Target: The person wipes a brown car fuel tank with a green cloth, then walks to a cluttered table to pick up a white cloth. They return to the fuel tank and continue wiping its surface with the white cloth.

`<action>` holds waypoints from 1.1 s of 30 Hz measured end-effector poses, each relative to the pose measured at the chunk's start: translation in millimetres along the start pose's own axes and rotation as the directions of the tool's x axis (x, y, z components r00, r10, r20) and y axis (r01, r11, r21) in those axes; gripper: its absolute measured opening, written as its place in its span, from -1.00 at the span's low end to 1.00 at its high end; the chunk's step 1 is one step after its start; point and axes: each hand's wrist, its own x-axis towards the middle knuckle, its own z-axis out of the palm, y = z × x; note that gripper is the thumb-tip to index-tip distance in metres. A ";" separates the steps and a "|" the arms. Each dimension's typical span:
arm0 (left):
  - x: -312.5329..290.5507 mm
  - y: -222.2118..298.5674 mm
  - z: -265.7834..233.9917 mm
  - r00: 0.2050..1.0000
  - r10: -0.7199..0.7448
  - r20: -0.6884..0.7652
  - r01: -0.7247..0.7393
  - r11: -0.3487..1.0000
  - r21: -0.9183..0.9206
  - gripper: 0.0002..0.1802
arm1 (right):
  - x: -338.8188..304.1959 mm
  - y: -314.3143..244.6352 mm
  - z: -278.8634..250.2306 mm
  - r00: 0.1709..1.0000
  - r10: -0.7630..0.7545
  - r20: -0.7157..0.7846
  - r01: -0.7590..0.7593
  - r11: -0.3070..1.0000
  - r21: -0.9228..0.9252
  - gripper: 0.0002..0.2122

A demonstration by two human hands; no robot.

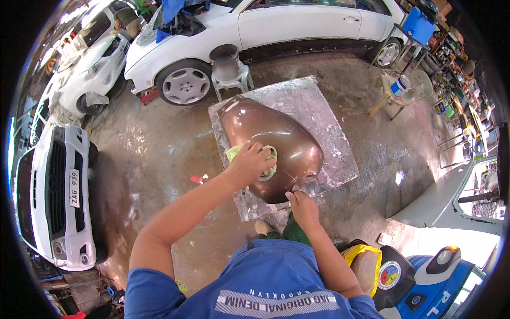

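Observation:
A glossy brown metallic shell (276, 135), shaped like a motorcycle fuel tank, lies on a worn, paint-stained board (334, 138). My left hand (252, 162) is closed on a bunched pale yellow-green cloth (270, 169) and presses it against the tank's left side. At the near end, my right hand (303, 206) pinches the tank's lower edge, fingers curled partly out of sight. Light reflections streak the tank's upper surface.
White cars (297, 26) stand behind and at the left (79, 159). A pale plastic stool (234, 80) is beyond the board. At the right are a chair (422, 85) with a paint bucket (400, 85) and a cluttered shelf. A blue-and-white motorcycle (430, 282) stands close at lower right.

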 end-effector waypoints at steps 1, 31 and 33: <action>2.4 -0.1 -0.9 1.000 -0.014 0.003 0.014 1.000 -0.010 -0.58 | 0.9 -1.5 -1.2 1.000 0.001 0.004 -0.001 1.000 -0.008 -0.60; 16.0 57.9 -20.1 0.760 -0.650 0.035 0.557 0.621 -0.552 -0.56 | 0.7 5.4 3.6 0.997 -0.040 -0.062 0.043 0.998 0.043 -0.60; 12.6 64.9 1.6 0.781 -0.625 -0.008 0.564 0.711 -0.420 -0.54 | 1.2 3.4 2.3 0.997 -0.056 -0.059 0.059 0.997 0.050 -0.61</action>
